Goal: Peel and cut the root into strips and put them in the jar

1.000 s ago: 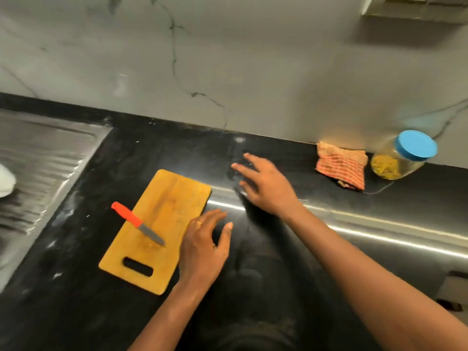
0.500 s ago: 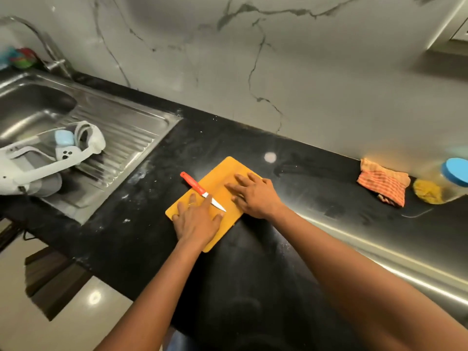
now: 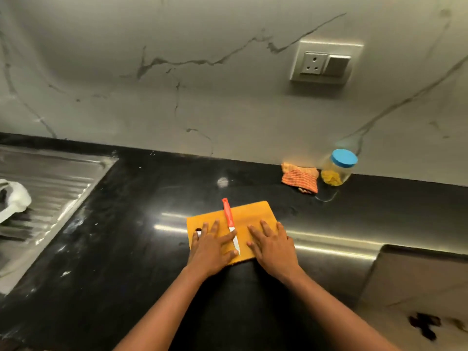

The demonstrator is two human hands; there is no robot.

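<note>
A yellow wooden cutting board (image 3: 249,212) lies on the black counter in front of me. A knife (image 3: 230,222) with an orange-red handle rests on it, blade pointing toward me. My left hand (image 3: 211,247) lies flat on the board's left part, fingers spread, thumb beside the blade tip. My right hand (image 3: 272,245) lies flat on the board's right part. Neither hand holds anything. A clear jar (image 3: 338,168) with a blue lid and yellow contents stands at the wall, back right. No root is in view.
An orange striped cloth (image 3: 300,178) lies beside the jar. A steel sink drainboard (image 3: 50,188) with a white object (image 3: 12,202) is at the left. A wall socket (image 3: 325,63) sits above the counter. A pale surface (image 3: 415,295) lies at the lower right.
Both hands have settled flat on the cutting board, which now lies square in front of me instead of angled. The view has swung right, away from the sink.
</note>
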